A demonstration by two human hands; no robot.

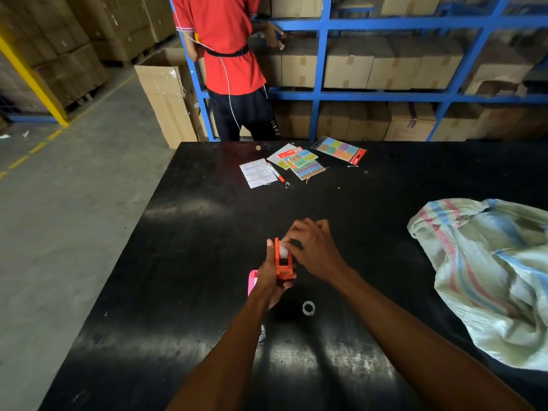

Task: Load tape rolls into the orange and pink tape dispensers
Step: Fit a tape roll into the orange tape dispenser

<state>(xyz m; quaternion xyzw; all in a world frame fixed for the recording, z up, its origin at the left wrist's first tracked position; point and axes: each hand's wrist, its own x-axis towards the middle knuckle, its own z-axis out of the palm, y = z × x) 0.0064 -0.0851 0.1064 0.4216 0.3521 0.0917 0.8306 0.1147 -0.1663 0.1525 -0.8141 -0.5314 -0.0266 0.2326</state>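
Observation:
My left hand (pixel 271 277) grips the orange tape dispenser (pixel 283 265) upright above the black table (pixel 184 262). A whitish tape roll (pixel 284 251) sits in the dispenser's top, and the fingers of my right hand (pixel 311 247) pinch it there. The pink tape dispenser (pixel 252 281) lies on the table just left of my left hand, mostly hidden by it. A small clear tape roll (pixel 308 308) lies flat on the table to the lower right of the dispenser. Another small whitish roll (pixel 262 333) peeks out beside my left forearm.
A striped woven sack (pixel 489 271) covers the table's right side. Label sheets (pixel 257 172), a red marker (pixel 275 172) and coloured sticker packs (pixel 341 149) lie at the far edge. A person in a red shirt (pixel 225 54) stands behind the table at blue shelving (pixel 323 93) with cartons.

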